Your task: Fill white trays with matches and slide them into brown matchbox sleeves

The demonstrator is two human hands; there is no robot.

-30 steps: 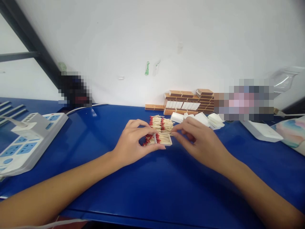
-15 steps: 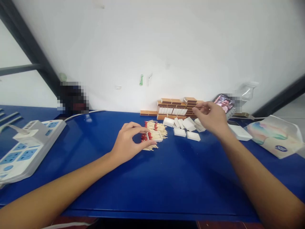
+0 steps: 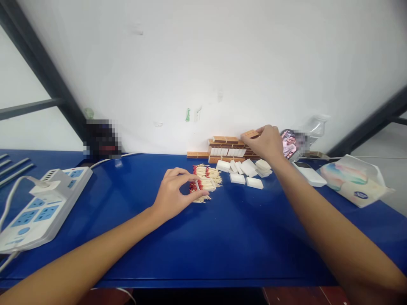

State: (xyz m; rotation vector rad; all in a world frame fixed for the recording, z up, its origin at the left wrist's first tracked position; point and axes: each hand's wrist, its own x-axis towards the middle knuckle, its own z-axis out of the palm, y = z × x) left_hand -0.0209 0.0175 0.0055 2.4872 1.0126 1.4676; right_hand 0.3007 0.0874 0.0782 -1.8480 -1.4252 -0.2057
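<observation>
Between the thumb and fingers of my left hand (image 3: 174, 190) is a white matchbox tray (image 3: 208, 184) filled with red-headed matches. It rests over a loose pile of matches (image 3: 216, 173) on the blue table. My right hand (image 3: 267, 142) is at the back, gripping a brown matchbox sleeve (image 3: 250, 134) at the top right of the stack. That stack of matchboxes (image 3: 227, 144) stands against the wall, with white tray ends showing in its middle. In front of it lie several white matchbox trays (image 3: 248, 168), loosely heaped.
A white power strip (image 3: 47, 212) with a plugged-in charger lies at the left. Toward the right are a phone (image 3: 288, 144) propped up with a video on it, a clear bottle (image 3: 318, 127), a white box (image 3: 310, 174) and a tissue pack (image 3: 349, 180). Metal posts (image 3: 41, 63) frame the table.
My right hand has moved up and left to the top of the stack and has taken hold of a brown matchbox sleeve there. My left hand keeps its grip on the tray. The view has shifted slightly.
</observation>
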